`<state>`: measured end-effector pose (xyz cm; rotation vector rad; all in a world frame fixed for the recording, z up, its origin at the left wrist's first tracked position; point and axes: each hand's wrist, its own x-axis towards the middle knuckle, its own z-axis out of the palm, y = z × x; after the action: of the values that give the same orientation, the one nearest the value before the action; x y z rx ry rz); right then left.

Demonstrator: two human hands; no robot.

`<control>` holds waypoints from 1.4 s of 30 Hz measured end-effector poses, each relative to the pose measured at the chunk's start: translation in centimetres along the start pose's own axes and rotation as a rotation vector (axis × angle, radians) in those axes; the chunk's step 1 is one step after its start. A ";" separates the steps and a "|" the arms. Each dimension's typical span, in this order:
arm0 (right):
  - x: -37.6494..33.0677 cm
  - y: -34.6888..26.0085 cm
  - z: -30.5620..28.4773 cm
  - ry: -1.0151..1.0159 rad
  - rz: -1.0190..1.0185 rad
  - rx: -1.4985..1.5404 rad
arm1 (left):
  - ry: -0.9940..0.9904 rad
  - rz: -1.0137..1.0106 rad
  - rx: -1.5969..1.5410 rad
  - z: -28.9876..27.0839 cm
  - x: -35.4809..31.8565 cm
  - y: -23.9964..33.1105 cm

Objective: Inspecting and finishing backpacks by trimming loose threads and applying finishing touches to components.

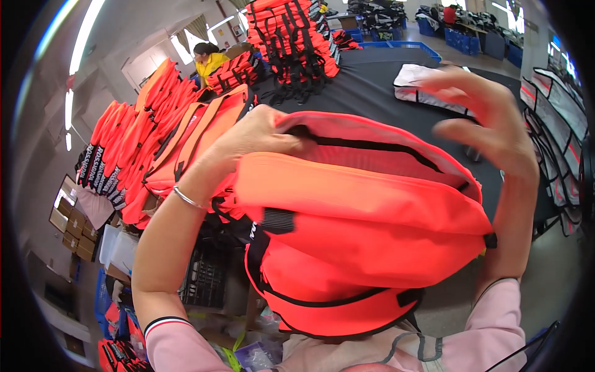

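A bright orange-red backpack with black trim stands tilted in front of me, its top unzipped and gaping. My left hand holds the rim at the left end of the opening, with the thumb inside. Beyond the bag's right end, my right hand is raised clear of it, slightly blurred, with thumb and fingers apart and nothing between them. The pink lining shows inside the opening, but the bottom is hidden. A white piece with dark edging lies on the black table behind my right hand.
Stacked orange bags crowd the left, and another tall stack stands on the black table. Grey-white panels with black edging hang at the right. A person in yellow is at the far left. A black crate sits below.
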<state>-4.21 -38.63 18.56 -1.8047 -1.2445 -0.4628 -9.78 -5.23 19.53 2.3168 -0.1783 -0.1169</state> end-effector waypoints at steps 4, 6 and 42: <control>5.4 -1.5 7.6 -0.388 -0.137 -0.132 | -0.163 0.174 -0.113 1.5 -0.3 0.4; 6.4 -0.2 7.5 -0.450 -0.110 -0.147 | -0.147 0.062 -0.303 1.7 -1.3 -0.9; 7.9 3.9 12.3 0.293 -0.623 -0.823 | 1.164 0.832 0.556 7.0 2.0 -4.8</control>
<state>0.63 -24.59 15.65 -1.8268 -1.5072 -1.7279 -8.31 -7.32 11.20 2.2209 -0.5812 1.8081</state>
